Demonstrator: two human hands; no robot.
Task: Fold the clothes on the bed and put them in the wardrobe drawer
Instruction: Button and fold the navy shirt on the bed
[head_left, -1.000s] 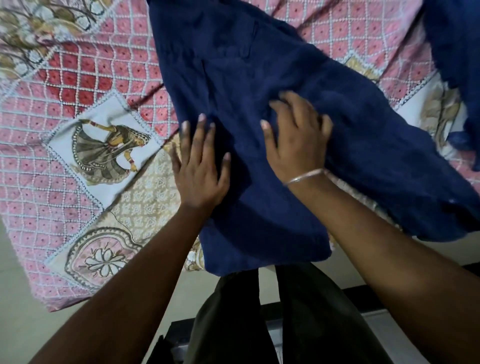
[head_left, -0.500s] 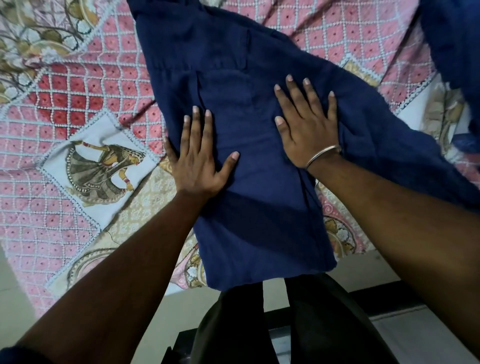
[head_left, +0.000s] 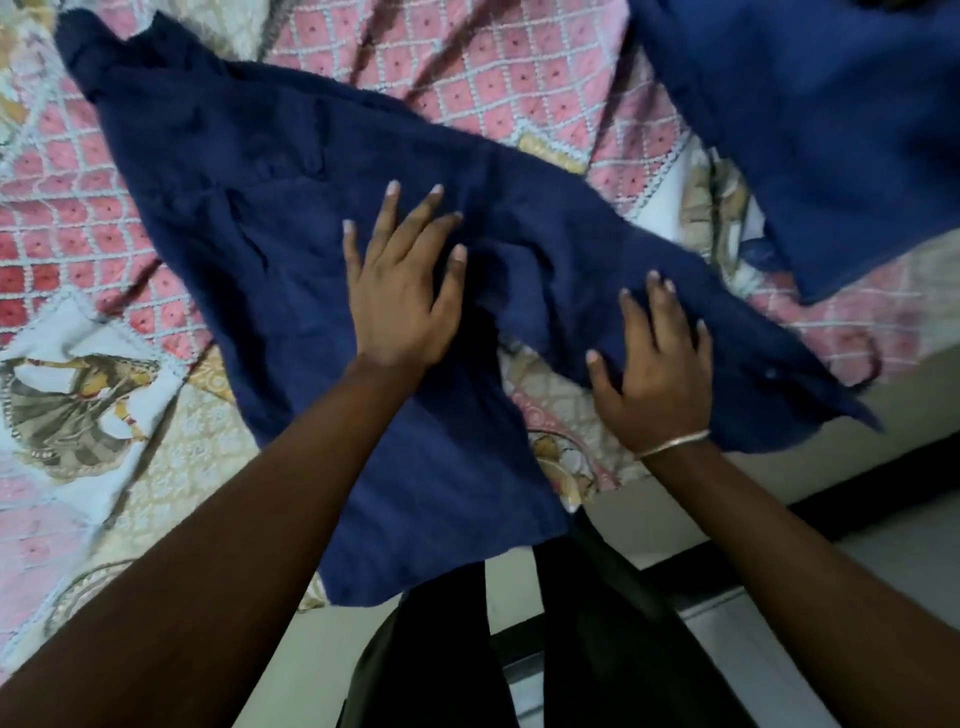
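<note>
Navy garments (head_left: 249, 218) two, hands (head_left: 400, 306) two

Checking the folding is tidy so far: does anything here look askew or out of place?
Yes. The navy garment lies crooked and rumpled, its lower corner hanging off the bed edge. Both hands, left and right, rest flat on it.

Both bare forearms reach forward from the lower edge of the view, the left from the lower left, the right from the lower right. The left hand (head_left: 402, 301) lies palm down, its fingers straight and spread, thumb held out toward the other hand. The right hand (head_left: 657, 371), well apart from it, also lies flat with straight fingers, a thin silver metal bangle (head_left: 672, 444) circling its wrist.
</note>
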